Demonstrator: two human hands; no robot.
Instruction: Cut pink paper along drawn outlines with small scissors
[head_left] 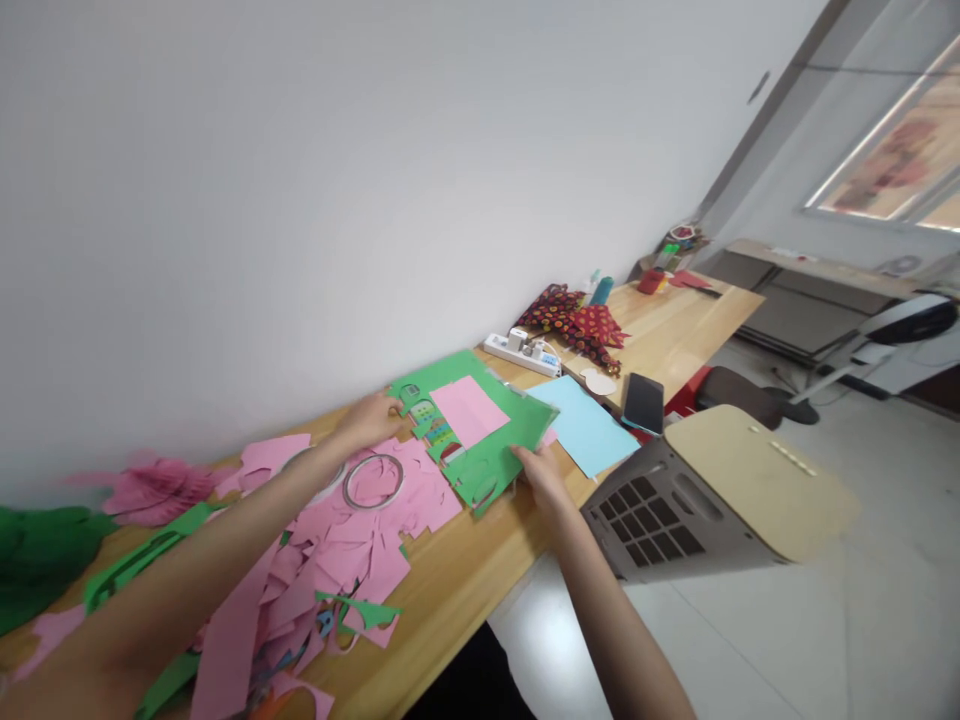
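Observation:
A green paper sheet [517,415] with cut-out holes lies on the wooden table, and printed pictures show along its left side. On top of it rests a pink paper rectangle [471,410]. My left hand [375,417] pinches the sheet's left edge. At the near right edge my right hand [538,472] grips the same sheet, thumb on top and the other fingers hidden beneath. Close to my left hand, a roll of tape [373,482] sits on a heap of pink paper scraps [337,550].
Right of the sheet are light blue paper [581,425], a black phone [643,402] and a white power strip [523,353]. Patterned red cloth [574,322] lies behind. A grey bin-like box with a yellowish top [750,480] stands beside the table. The wall borders the far side.

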